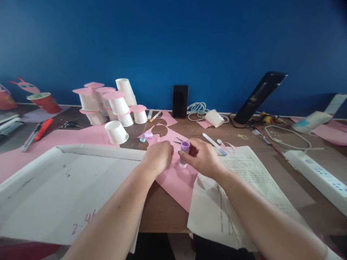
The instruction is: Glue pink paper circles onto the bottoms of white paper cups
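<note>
My right hand (204,156) grips a small glue stick (184,154) with a purple cap, held upright over a pink paper sheet (176,180). My left hand (159,156) rests curled on the same pink sheet just left of the glue stick; what its fingers hold is hidden. A second purple glue stick (147,135) and a small teal cap (142,140) lie just beyond my left hand. Scissors (179,140) peek out behind my hands, and a white pen (215,144) lies to the right.
Several white paper cups (116,131) with pink paper lids are stacked at the back left. A black phone (180,101) leans on the blue wall. White paper sheets (62,187), a power strip (317,173), cables (197,108) and a black lamp (258,97) surround the work spot.
</note>
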`<action>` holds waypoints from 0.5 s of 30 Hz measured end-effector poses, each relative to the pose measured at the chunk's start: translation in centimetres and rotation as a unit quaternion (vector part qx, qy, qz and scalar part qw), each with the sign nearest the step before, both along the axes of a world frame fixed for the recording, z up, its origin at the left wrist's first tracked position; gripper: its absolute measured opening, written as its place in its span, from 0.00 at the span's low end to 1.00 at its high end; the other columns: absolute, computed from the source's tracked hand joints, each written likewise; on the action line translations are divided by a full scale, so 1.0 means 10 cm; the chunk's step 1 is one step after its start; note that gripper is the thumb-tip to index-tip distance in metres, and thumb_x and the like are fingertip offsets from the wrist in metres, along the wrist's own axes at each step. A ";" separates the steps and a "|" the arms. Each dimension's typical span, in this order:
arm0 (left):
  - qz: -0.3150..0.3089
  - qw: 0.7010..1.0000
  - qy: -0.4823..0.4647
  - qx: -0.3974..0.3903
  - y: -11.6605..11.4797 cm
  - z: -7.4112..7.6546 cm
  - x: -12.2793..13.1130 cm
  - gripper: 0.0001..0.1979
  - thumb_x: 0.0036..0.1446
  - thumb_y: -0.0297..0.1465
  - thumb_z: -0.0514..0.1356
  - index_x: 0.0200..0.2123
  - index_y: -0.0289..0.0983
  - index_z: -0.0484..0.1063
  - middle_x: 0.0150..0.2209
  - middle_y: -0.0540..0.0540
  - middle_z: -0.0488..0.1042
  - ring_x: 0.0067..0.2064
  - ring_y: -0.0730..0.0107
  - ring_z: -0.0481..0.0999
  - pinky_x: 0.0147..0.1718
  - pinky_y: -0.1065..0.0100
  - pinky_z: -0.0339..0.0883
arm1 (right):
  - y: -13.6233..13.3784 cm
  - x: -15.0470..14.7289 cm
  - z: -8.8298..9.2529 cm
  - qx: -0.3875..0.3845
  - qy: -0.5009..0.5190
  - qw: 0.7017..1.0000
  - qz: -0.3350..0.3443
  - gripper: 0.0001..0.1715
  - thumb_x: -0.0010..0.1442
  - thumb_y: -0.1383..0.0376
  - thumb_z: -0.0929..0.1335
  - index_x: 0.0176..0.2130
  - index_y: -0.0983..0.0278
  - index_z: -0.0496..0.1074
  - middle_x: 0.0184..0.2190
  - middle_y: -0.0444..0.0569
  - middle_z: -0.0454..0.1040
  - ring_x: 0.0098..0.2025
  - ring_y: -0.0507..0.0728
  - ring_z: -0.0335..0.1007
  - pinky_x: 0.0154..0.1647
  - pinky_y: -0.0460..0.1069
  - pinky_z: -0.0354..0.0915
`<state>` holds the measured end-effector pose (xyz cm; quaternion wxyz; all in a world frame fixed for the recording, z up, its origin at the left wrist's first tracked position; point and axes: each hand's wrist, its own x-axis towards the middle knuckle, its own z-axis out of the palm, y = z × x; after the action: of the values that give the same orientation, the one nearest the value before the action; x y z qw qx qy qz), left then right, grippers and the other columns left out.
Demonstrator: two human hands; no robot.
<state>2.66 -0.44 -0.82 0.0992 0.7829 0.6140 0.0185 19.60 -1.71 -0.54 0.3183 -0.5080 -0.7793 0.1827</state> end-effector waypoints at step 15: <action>-0.008 1.000 0.006 -0.005 -0.02 0.03 0.01 0.08 0.53 0.26 0.54 0.30 0.38 0.73 0.36 0.43 0.77 0.35 0.57 0.76 0.29 0.64 0.63 | -0.01 0.04 0.03 -0.030 0.043 0.998 0.034 0.14 0.51 0.62 0.70 0.23 0.63 0.62 0.21 0.39 0.62 0.24 0.49 0.56 0.24 0.46 0.52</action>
<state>2.80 -0.63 -0.48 0.0995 0.7872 0.6085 0.0097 19.99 -1.82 -0.24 0.3297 -0.4819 -0.7761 0.2380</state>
